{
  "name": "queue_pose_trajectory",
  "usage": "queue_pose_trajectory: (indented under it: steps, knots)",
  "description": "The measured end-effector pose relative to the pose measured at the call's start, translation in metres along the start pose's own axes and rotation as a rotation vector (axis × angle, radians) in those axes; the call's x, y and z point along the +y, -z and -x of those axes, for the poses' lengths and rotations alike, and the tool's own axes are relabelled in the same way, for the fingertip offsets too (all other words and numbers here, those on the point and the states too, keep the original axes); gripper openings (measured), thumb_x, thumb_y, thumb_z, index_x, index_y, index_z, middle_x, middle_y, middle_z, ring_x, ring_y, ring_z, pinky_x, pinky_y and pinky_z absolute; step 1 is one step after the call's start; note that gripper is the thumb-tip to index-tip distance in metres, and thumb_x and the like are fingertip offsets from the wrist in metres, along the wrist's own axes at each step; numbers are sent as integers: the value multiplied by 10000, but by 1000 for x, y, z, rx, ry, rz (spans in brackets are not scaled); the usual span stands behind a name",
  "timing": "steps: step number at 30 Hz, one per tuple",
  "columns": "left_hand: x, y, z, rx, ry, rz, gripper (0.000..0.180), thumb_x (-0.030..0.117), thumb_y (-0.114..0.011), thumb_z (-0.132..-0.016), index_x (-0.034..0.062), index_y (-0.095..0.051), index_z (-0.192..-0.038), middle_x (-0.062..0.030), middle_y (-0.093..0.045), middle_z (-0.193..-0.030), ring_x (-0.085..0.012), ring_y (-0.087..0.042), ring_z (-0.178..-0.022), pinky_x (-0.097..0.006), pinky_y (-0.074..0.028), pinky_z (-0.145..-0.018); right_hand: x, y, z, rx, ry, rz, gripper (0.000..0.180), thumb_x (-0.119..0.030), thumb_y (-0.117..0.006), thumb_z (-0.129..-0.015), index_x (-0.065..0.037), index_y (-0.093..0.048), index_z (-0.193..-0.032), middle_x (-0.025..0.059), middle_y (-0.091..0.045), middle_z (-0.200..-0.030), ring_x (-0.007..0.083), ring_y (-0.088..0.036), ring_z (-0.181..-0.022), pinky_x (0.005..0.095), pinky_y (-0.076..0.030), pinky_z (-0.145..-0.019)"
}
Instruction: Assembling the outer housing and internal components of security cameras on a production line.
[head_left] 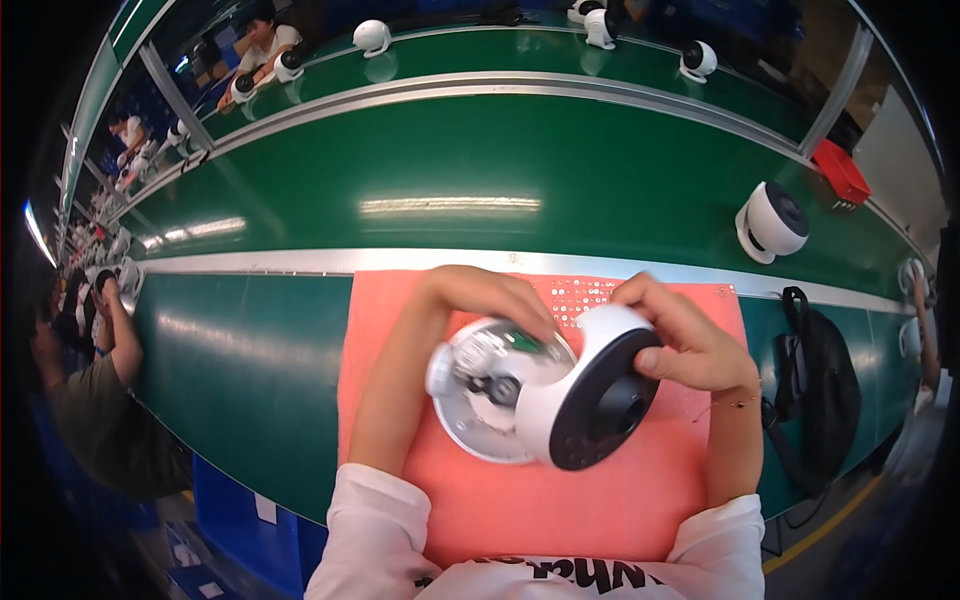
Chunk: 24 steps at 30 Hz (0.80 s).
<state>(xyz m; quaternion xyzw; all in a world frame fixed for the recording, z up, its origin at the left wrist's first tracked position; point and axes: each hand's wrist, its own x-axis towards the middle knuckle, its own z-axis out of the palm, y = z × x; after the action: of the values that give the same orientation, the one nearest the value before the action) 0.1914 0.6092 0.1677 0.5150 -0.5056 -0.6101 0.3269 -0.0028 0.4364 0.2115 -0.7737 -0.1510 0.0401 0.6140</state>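
Note:
A white security camera [538, 428] with a glossy black front lies tilted over the pink mat, its round base [472, 432] facing up. Inside the base I see grey and black parts and a bit of green circuit board. My right hand [690, 345] is closed on the camera's head, thumb on the black front and fingers behind the white shell. Curled over the far rim of the base is my left hand [500, 297], its fingertips partly hidden and blurred. Beyond the hands, rows of small, shiny round pieces [575, 293] lie on the pink mat [590, 510].
Another white camera [775, 220] stands on the green belt [420, 150], near a red bin [842, 172]. A black bag [825, 375] lies to the right. More cameras stand on the far line [450, 55]. A co-worker [95, 400] is at the left, above blue bins [240, 505].

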Motion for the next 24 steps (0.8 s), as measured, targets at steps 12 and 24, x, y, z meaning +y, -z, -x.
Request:
queue_pose_trajectory:
  steps: [12,24]
  knots:
    - [29,-86,31,1084,-96,-363,271,208,-546,-886,-47,-607,-954,-108,-647,-914,-190,-617,-949,-295,-498,-791,-11,11,12,-330,215,215,498,-307,-749,-709,-17,-498,-1025,116,-594,-932,252,-596,-821,299,-449,-699]
    - [-14,-222,50,1073,-85,-678,613,136,-622,-787,41,-383,-1344,-273,-175,-1438,-459,-174,-1323,-474,-276,-1026,23,9,-4,-521,380,-103,489,-283,-690,-789,-20,-421,-1101,166,-560,-986,250,-554,-855,339,-438,-725]
